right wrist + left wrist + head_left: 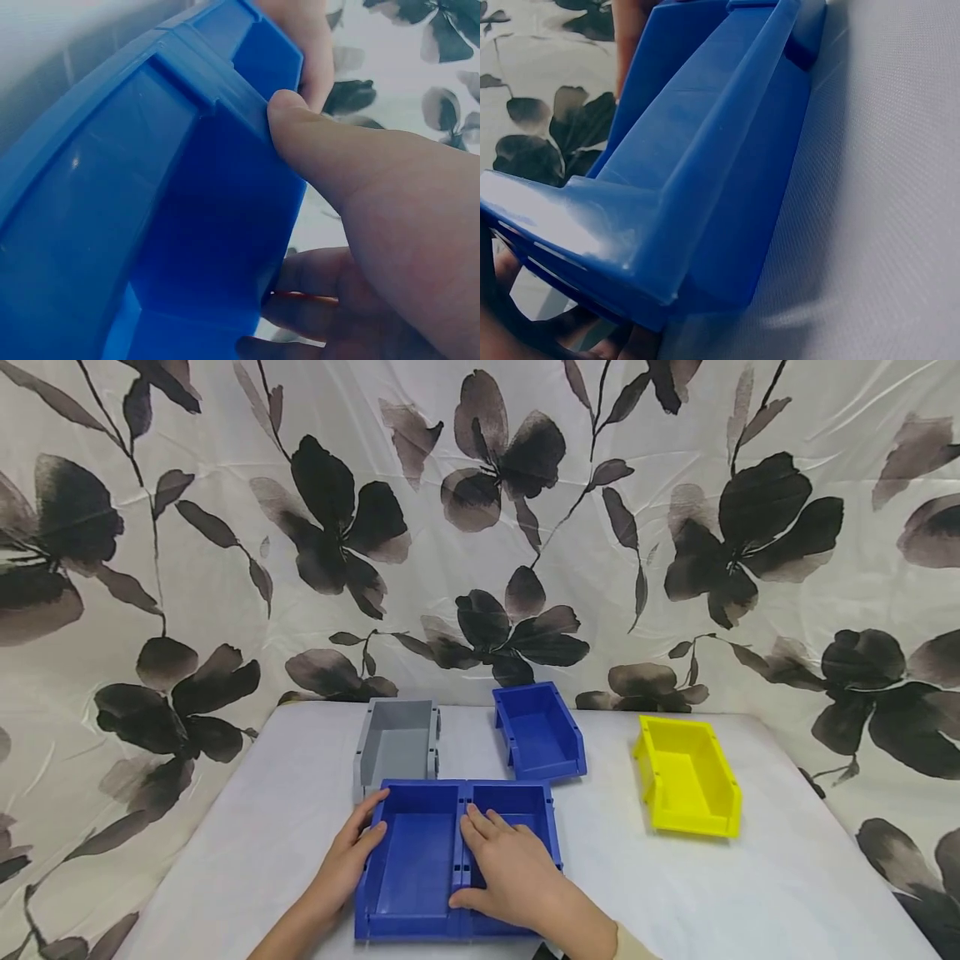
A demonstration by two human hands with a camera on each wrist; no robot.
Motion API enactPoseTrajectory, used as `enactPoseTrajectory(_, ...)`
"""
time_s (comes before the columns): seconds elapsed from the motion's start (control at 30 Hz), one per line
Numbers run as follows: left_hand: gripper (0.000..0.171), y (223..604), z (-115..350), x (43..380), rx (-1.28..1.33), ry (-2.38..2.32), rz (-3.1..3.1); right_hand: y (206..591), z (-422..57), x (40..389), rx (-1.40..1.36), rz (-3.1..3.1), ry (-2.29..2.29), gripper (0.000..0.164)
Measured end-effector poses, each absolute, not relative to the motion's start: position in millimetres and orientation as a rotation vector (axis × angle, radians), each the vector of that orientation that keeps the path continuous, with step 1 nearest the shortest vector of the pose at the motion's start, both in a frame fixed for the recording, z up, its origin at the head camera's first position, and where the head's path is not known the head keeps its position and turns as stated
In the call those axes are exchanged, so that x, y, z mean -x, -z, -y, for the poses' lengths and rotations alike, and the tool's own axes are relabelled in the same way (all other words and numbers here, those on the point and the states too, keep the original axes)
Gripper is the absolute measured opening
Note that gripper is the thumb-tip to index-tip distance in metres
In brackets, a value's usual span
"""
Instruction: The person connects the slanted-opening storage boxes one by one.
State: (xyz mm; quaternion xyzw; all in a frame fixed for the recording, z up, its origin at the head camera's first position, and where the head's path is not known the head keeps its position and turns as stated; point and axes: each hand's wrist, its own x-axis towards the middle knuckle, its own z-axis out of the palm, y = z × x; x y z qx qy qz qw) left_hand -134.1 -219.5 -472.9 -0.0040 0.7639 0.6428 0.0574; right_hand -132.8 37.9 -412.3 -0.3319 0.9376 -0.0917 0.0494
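Note:
Two blue bins stand side by side on the white table, their neighbouring side walls meeting in a double rim. My left hand [347,858] grips the left blue bin [416,860] by its outer side, thumb and a finger at the rim. In the left wrist view its dark fingers [577,322] show under the bin's edge. My right hand [513,868] lies over the right blue bin [517,802]; its fairly straight fingers and spread thumb press on the double rim. The right wrist view has the thumb [289,109] on the rim and the other fingers lower down.
A grey bin [397,739] stands just behind the left blue bin. Farther back is a third blue bin [542,735], and a yellow bin [693,777] stands to the right. Flowered cloth [480,552] hangs behind the white table [630,893].

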Motion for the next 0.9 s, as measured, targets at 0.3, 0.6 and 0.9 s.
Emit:
enactPoseTrajectory(0.3, 0.046, 474, 219, 136, 0.022, -1.939, -2.341, 415, -40, 134, 1.02, -2.879, 0.242, 0.093)
enactPoseTrajectory(0.6, 0.046, 473, 217, 145, -0.029, -1.943, -2.337, 416, -42, 138, 0.987, -2.916, 0.277, 0.094)
enactPoseTrajectory(0.9, 0.046, 477, 218, 145, -0.018, -1.942, -2.361, 423, -46, 144, 1.016, -2.91, 0.35, 0.094)
